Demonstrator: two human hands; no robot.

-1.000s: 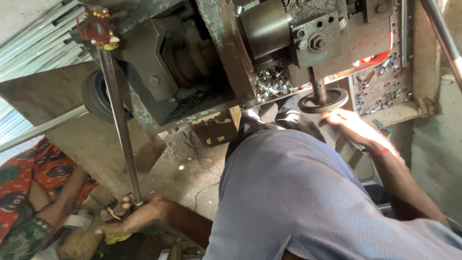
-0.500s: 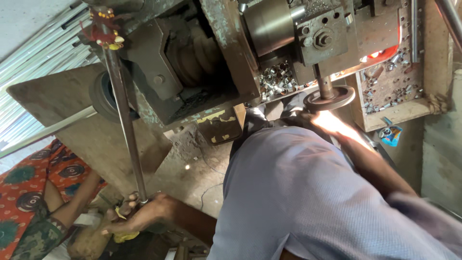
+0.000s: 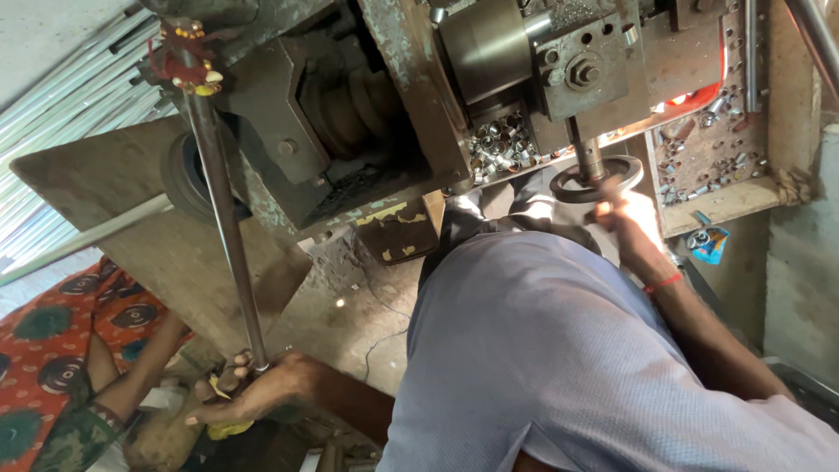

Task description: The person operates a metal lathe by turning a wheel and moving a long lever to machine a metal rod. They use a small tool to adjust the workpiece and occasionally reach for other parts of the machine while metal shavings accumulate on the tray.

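Left hand (image 3: 253, 393) is wrapped around the lower end of the long steel lever rod (image 3: 223, 218), fingers curled on it with a yellow scrap (image 3: 229, 426) under the palm; the rod runs up past the machine's pulley (image 3: 354, 109) to a red-and-yellow tassel (image 3: 185, 54) at its top. Right hand (image 3: 631, 218) grips the rim of the round handwheel (image 3: 599, 177) below the tool block (image 3: 584, 63), fingers closed on it, red thread on the wrist. Small metal bushes (image 3: 498, 144) lie in the tray behind; another person in an orange patterned garment (image 3: 61, 323) sits at lower left.
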